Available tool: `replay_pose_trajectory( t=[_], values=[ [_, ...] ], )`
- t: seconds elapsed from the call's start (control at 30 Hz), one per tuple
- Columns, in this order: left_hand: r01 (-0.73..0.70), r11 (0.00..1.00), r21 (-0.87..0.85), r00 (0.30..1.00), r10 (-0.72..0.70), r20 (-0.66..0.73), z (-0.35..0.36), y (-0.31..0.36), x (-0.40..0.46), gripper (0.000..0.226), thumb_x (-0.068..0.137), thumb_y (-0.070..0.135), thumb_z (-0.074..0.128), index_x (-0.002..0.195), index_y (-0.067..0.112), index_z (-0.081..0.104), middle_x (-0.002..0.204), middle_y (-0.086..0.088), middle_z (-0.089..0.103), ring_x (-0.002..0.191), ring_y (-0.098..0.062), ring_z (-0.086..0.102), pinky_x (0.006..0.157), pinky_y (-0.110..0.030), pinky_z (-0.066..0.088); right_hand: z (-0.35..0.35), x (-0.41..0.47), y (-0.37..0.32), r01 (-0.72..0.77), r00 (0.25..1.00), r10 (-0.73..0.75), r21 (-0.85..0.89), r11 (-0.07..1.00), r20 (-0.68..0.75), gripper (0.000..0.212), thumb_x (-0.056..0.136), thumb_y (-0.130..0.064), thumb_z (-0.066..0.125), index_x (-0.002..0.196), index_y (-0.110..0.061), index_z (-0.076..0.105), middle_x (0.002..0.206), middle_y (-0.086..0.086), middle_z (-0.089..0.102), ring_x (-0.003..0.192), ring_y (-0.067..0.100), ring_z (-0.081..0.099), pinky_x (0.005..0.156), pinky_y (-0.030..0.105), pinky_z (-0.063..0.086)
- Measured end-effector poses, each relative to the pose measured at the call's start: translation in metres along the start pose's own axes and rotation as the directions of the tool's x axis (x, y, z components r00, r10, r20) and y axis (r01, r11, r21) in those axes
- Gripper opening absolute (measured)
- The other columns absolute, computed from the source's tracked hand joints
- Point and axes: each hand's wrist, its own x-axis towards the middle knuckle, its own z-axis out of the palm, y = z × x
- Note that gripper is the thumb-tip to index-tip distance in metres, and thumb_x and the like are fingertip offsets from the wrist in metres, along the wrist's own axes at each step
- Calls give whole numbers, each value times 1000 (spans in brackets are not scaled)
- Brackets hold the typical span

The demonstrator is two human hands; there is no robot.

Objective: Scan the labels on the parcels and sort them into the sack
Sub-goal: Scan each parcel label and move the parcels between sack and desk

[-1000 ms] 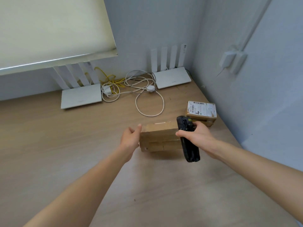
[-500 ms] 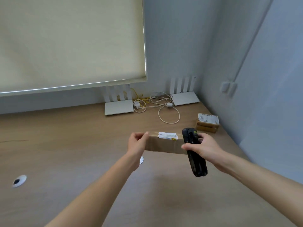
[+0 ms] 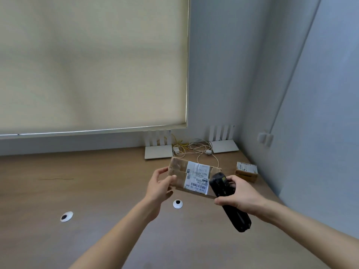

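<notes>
Tilted up now, brown parcel (image 3: 179, 172) shows white barcode label (image 3: 197, 178).

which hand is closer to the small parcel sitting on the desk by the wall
Right. The right hand, gripping the scanner, is just in front of the small parcel; the left hand is farther left.

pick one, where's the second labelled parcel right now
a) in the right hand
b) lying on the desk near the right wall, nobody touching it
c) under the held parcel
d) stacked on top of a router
b: the second parcel lies on the desk by the right wall, untouched, while the left hand grips the held parcel and the right hand grips the black scanner.
</notes>
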Motion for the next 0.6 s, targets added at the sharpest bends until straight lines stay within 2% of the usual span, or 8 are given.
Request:
replay_pose_trajectory(
  t=[0.1,0.2,0.27,0.37,0.53,0.6],
  values=[
    [-69,996,49,997,70,-27,-8,22,-17,30,91,28,73,118,27,60,97,-14,73,86,-21,66,82,-39,56,-18,-13,-22,43,998,-40,-54,998,54,74,52,-38,97,114,-32,58,112,-4,72,96,11,72,91,33,60],
    [-105,993,47,994,106,-13,-13,37,-30,38,92,23,72,123,40,57,86,-13,76,82,-21,67,89,-43,59,-33,-27,-39,87,993,-76,-121,989,95,79,47,-44,94,116,-32,58,110,-5,72,96,11,72,91,33,59],
    [-124,991,44,992,124,-2,-15,47,-39,38,94,19,70,124,40,60,75,-10,72,77,-21,64,94,-48,56,-39,-36,-47,126,989,-109,-176,976,103,79,47,-45,92,117,-31,58,109,-7,71,96,9,70,88,29,58],
    [-141,988,68,990,141,5,-21,57,-50,39,95,18,67,127,40,62,68,-7,59,73,-21,56,94,-48,55,-46,-47,-59,193,981,-174,-309,931,88,72,55,-41,91,119,-31,60,104,-13,69,94,4,67,81,21,54],
    [-175,976,126,984,178,-11,-38,80,-65,45,95,20,66,131,46,59,84,-13,56,79,-22,58,92,-46,57,-57,-58,-77,237,971,-212,-424,874,105,69,54,-43,89,116,-35,58,100,-14,68,92,5,66,81,26,58],
    [-194,974,118,980,198,-19,-44,88,-71,46,95,20,66,133,44,59,88,-15,57,81,-23,59,89,-43,58,-60,-60,-83,252,968,-228,-425,869,107,67,55,-45,89,114,-34,59,100,-14,68,92,5,66,77,22,55]
  ],
)
